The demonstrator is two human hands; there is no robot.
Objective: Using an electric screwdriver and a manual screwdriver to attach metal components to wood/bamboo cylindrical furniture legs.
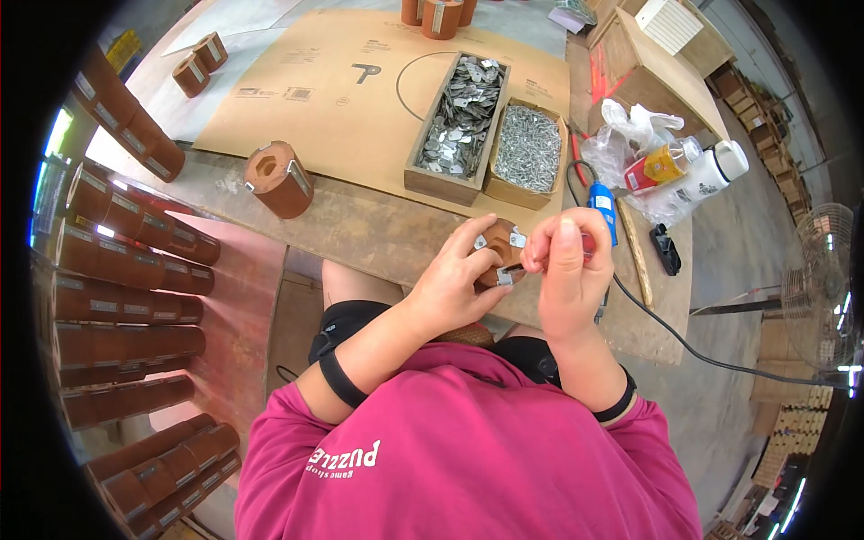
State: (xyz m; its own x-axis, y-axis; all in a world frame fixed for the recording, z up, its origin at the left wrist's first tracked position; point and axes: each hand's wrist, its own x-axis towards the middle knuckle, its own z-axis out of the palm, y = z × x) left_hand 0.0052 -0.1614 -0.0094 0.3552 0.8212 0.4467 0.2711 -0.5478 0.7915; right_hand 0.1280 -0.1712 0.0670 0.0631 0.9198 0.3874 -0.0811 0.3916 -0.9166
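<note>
My left hand (459, 273) is wrapped round a short brown cylinder (500, 236) with a recessed centre and small metal tabs at its rim. It is held at the near edge of the workbench. Close on its right, my right hand (571, 265) is closed, thumb and fingers pinched together beside the cylinder. A bit of red shows at that palm; what the fingers hold is hidden. Another brown cylinder (281, 180) with a hexagonal hole and metal tabs stands on the bench to the left.
Beyond my hands are a wooden box of flat metal pieces (461, 117) and a carton of screws (527, 148). A blue corded tool (601, 211), a wooden stick (637, 256), a black object (665, 250) and a white bottle (711, 175) lie right. Stacked brown cylinders (130, 301) fill the left.
</note>
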